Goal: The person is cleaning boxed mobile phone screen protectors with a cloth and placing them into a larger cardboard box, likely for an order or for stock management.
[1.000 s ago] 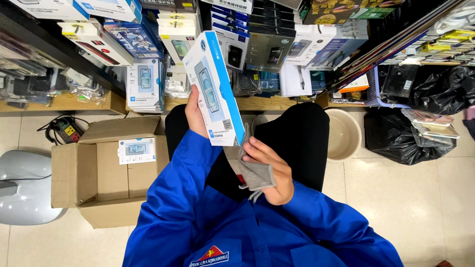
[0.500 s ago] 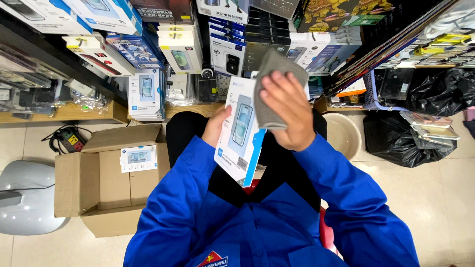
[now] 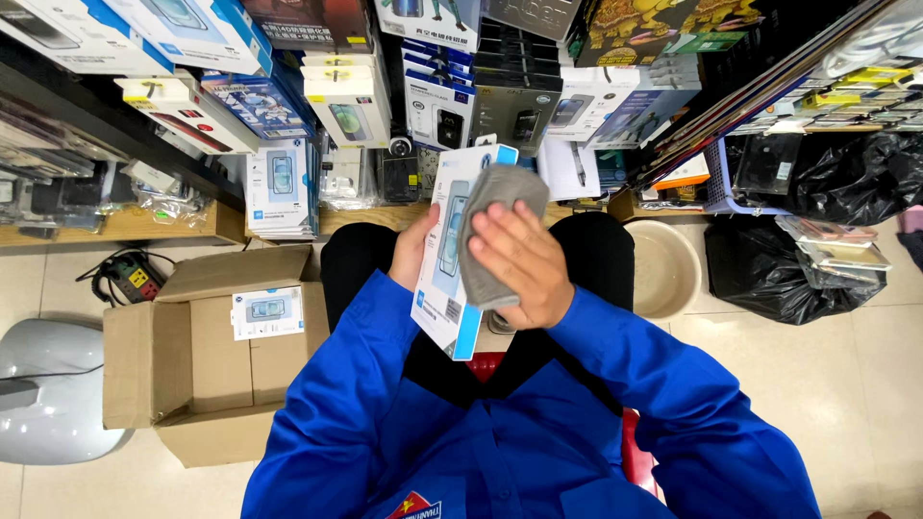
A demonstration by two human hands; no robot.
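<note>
My left hand (image 3: 415,252) grips a flat white and blue product box (image 3: 448,274) from behind, holding it upright in front of my chest. My right hand (image 3: 524,264) presses a folded grey cloth (image 3: 488,207) flat against the box's front face. The cloth covers the upper right part of the box. Both sleeves are bright blue. I am seated, with black trousers visible under the box.
An open cardboard carton (image 3: 207,356) holding one small white box (image 3: 267,311) sits on the floor at my left. Shelves of boxed goods (image 3: 385,86) fill the wall ahead. A beige basin (image 3: 665,271) and black bags (image 3: 798,250) lie to the right. A power strip (image 3: 130,279) lies left.
The box came down from high at the left and turned to face me. My right hand rose from my lap with the cloth and now presses it on the box front.
</note>
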